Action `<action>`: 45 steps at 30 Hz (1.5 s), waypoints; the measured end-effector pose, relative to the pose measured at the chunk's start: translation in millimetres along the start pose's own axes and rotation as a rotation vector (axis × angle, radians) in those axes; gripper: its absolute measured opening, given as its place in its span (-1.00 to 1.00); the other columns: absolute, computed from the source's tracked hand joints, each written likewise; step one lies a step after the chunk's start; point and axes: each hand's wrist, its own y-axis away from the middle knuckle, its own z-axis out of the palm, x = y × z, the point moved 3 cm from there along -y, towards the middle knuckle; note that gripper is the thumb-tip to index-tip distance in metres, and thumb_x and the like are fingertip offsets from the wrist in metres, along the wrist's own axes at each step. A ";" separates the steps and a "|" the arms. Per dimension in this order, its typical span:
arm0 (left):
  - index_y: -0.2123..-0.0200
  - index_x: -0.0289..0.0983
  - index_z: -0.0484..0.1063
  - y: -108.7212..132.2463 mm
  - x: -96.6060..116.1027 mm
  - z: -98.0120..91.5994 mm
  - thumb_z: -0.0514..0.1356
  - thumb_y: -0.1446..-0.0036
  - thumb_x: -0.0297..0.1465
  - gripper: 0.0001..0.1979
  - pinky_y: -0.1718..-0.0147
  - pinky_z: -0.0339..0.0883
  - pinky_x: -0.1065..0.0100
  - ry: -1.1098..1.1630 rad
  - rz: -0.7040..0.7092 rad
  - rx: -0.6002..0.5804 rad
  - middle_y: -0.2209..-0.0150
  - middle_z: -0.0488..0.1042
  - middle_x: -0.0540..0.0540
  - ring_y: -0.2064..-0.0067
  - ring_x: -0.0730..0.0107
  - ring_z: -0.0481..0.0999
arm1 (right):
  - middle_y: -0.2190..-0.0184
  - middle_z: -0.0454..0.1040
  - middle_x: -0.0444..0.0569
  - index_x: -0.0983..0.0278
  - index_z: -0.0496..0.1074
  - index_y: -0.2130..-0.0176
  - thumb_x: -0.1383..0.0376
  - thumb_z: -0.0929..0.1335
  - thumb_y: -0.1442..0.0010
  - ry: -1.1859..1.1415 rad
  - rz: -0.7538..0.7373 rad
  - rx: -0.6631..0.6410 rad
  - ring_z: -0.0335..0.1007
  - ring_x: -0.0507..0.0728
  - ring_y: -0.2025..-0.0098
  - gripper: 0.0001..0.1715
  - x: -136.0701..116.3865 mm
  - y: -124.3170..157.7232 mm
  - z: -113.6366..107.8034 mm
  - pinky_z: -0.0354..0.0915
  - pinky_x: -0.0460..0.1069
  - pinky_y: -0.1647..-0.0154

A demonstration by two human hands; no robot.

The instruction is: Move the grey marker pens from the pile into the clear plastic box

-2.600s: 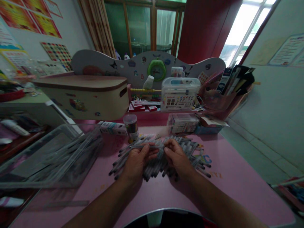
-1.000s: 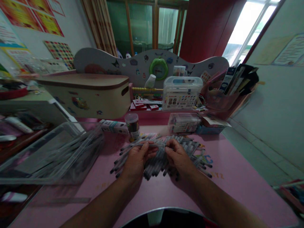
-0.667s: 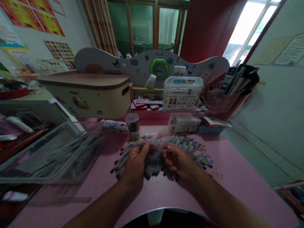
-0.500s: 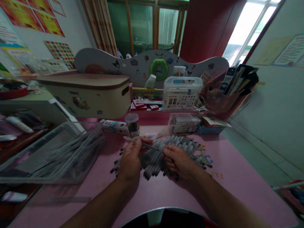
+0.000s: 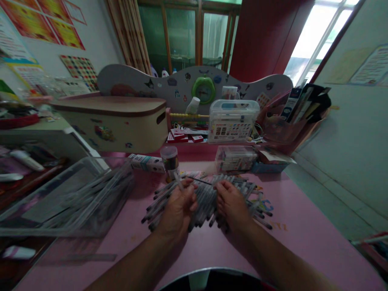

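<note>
My left hand is closed around a clear pen barrel, whose end points up and away. A thin dark pen refill runs from the pinched fingers of my right hand toward the left, its far end just above the left fingers. Both hands are over a spread pile of clear pens, many with dark ends toward me. To the left, a clear plastic bin holds many similar clear pens or barrels, partly blurred.
Behind the pile stand a round clear tub, a long printed box and a clear case. A handled plastic case sits on the shelf beside a cream storage box. All this surrounds a pink table.
The thin dark refill now shows apart from the barrel. The left hand has tipped the barrel more upright, and the right hand has moved slightly right and up.
</note>
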 end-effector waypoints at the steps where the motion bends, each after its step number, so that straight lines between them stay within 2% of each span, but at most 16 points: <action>1: 0.21 -0.31 0.47 2.5 -5.9 1.1 0.48 0.09 -0.34 -0.61 0.63 0.14 0.59 -0.034 -0.035 -0.021 0.35 0.45 -0.02 0.51 0.60 0.32 | 0.74 0.09 -0.38 0.23 0.33 0.41 0.01 0.49 -0.01 0.034 -0.011 -0.025 -0.12 -0.11 0.74 -0.58 1.6 2.3 2.9 -0.15 -0.20 0.77; 4: 0.42 -0.31 0.41 3.8 -12.1 0.2 0.38 -0.06 -0.19 -0.68 0.60 0.22 0.54 -0.050 -0.053 -0.020 0.43 0.43 -0.01 0.52 0.56 0.32 | 0.70 0.16 -0.31 0.27 0.39 0.42 0.09 0.48 -0.02 0.081 -0.002 -0.190 -0.02 -0.08 0.70 -0.67 5.2 8.7 10.4 -0.09 -0.17 0.71; 7: 0.51 -0.28 0.31 0.8 -10.0 -2.4 0.21 -0.25 -0.22 -0.65 0.52 0.34 0.45 -0.029 -0.112 -0.019 0.57 0.35 0.01 0.54 0.48 0.35 | 0.67 0.12 -0.31 0.24 0.44 0.29 0.17 0.38 -0.09 0.069 -0.074 -0.188 -0.03 -0.04 0.67 -0.79 0.2 11.3 7.3 -0.08 -0.14 0.68; 9: 0.47 -0.28 0.35 1.3 -11.6 -3.9 0.12 -0.32 -0.30 -0.70 0.46 0.41 0.38 -0.012 -0.245 -0.002 0.59 0.35 0.02 0.54 0.45 0.38 | 0.60 0.19 -0.27 0.22 0.43 0.23 0.25 0.33 -0.10 0.136 -0.210 -0.112 0.04 -0.01 0.62 -0.82 -7.0 13.3 3.0 0.02 -0.12 0.62; 12: 0.34 -0.34 0.44 6.7 -19.7 -3.1 0.05 -0.36 -0.38 -0.75 0.29 0.51 0.24 0.090 -0.437 0.022 0.41 0.53 -0.14 0.37 0.33 0.56 | 0.43 0.35 -0.15 0.19 0.43 0.22 0.33 0.29 -0.18 0.388 -0.507 -0.018 0.29 0.07 0.40 -0.84 -15.1 21.2 2.6 0.26 -0.06 0.38; 14: 0.30 -0.39 0.47 10.7 -26.5 0.2 0.02 -0.37 -0.40 -0.72 0.19 0.52 0.21 0.177 -0.512 -0.005 0.30 0.58 -0.24 0.25 0.26 0.62 | 0.33 0.40 -0.10 0.19 0.42 0.21 0.37 0.26 -0.23 0.538 -0.697 -0.049 0.35 0.11 0.28 -0.83 -14.7 27.7 7.3 0.31 -0.01 0.23; 16: 0.32 -0.42 0.48 13.1 -31.9 2.6 0.02 -0.37 -0.42 -0.70 0.19 0.53 0.24 0.239 -0.544 0.000 0.34 0.59 -0.23 0.28 0.28 0.63 | 0.29 0.41 -0.07 0.18 0.40 0.17 0.39 0.22 -0.29 0.640 -0.778 -0.146 0.37 0.11 0.26 -0.79 -9.5 31.1 12.0 0.32 0.01 0.20; 18: 0.38 -0.40 0.48 13.6 -34.3 3.1 0.02 -0.36 -0.46 -0.69 0.24 0.53 0.29 0.278 -0.532 0.064 0.43 0.58 -0.17 0.37 0.34 0.62 | 0.24 0.45 -0.03 0.17 0.39 0.10 0.39 0.20 -0.33 0.734 -0.813 -0.237 0.42 0.14 0.20 -0.75 -3.9 31.2 14.1 0.35 0.03 0.15; 21: 0.39 -0.37 0.47 13.1 -32.7 4.1 0.01 -0.36 -0.49 -0.69 0.33 0.52 0.36 0.324 -0.495 0.133 0.46 0.58 -0.12 0.43 0.40 0.61 | 0.09 0.53 0.06 0.18 0.34 -0.09 0.41 0.20 -0.34 0.867 -0.864 -0.280 0.45 0.21 0.03 -0.62 0.8 26.9 12.8 0.33 0.15 -0.08; 24: 0.35 -0.36 0.49 13.5 -29.2 6.8 0.03 -0.35 -0.49 -0.72 0.35 0.52 0.38 0.337 -0.482 0.136 0.45 0.58 -0.10 0.43 0.41 0.61 | -0.02 0.54 0.08 0.18 0.26 -0.21 0.44 0.18 -0.34 0.971 -0.885 -0.286 0.44 0.22 -0.08 -0.50 4.0 21.2 11.3 0.14 0.28 -0.29; 29: 0.23 -0.37 0.50 12.8 -26.9 9.3 -0.01 -0.37 -0.50 -0.73 0.29 0.52 0.44 0.367 -0.455 0.123 0.34 0.61 -0.14 0.33 0.44 0.63 | -0.15 0.47 0.10 0.16 0.29 -0.20 0.42 0.23 -0.32 1.071 -0.909 -0.282 0.22 0.33 -0.28 -0.51 5.4 17.6 10.4 -0.14 0.46 -0.35; 34: 0.30 -0.39 0.48 10.7 -29.6 4.6 0.02 -0.36 -0.47 -0.73 0.25 0.56 0.30 0.299 -0.462 0.088 0.37 0.57 -0.17 0.35 0.37 0.61 | -0.21 0.34 0.11 0.20 0.31 -0.18 0.36 0.22 -0.36 0.969 -0.901 -0.201 0.17 0.27 -0.27 -0.57 -4.6 16.5 3.6 0.05 0.33 -0.31; 36: 0.32 -0.39 0.47 10.2 -28.1 2.2 0.05 -0.33 -0.51 -0.77 0.32 0.56 0.34 0.261 -0.456 0.103 0.40 0.53 -0.14 0.38 0.40 0.59 | -0.19 0.33 0.09 0.18 0.33 -0.16 0.35 0.20 -0.38 0.930 -0.886 -0.152 0.19 0.24 -0.25 -0.60 -8.8 15.7 0.8 0.12 0.26 -0.29; 40: 0.34 -0.37 0.44 9.6 -6.1 7.2 0.11 -0.25 -0.60 -0.86 0.68 0.22 0.61 0.125 -0.384 0.024 0.46 0.41 -0.04 0.58 0.61 0.37 | -0.16 0.34 0.06 0.16 0.34 -0.14 0.35 0.21 -0.38 0.925 -0.892 -0.130 0.21 0.23 -0.23 -0.62 -12.6 15.4 -0.9 0.14 0.24 -0.27; 42: 0.35 -0.36 0.43 10.0 18.1 13.7 0.16 -0.18 -0.62 -0.90 0.72 0.09 0.65 0.040 -0.287 -0.063 0.47 0.38 -0.01 0.62 0.66 0.27 | -0.15 0.34 0.07 0.16 0.34 -0.14 0.35 0.21 -0.38 0.934 -0.904 -0.141 0.21 0.24 -0.22 -0.62 -12.5 15.7 -0.9 0.14 0.25 -0.27; 45: 0.34 -0.34 0.46 12.6 66.1 18.4 0.25 -0.08 -0.62 -0.90 0.75 0.09 0.62 -0.127 -0.118 -0.139 0.50 0.38 -0.02 0.64 0.64 0.24 | -0.14 0.34 0.08 0.17 0.34 -0.14 0.36 0.23 -0.37 0.937 -0.907 -0.152 0.22 0.24 -0.22 -0.62 -11.9 16.0 -0.8 0.15 0.25 -0.26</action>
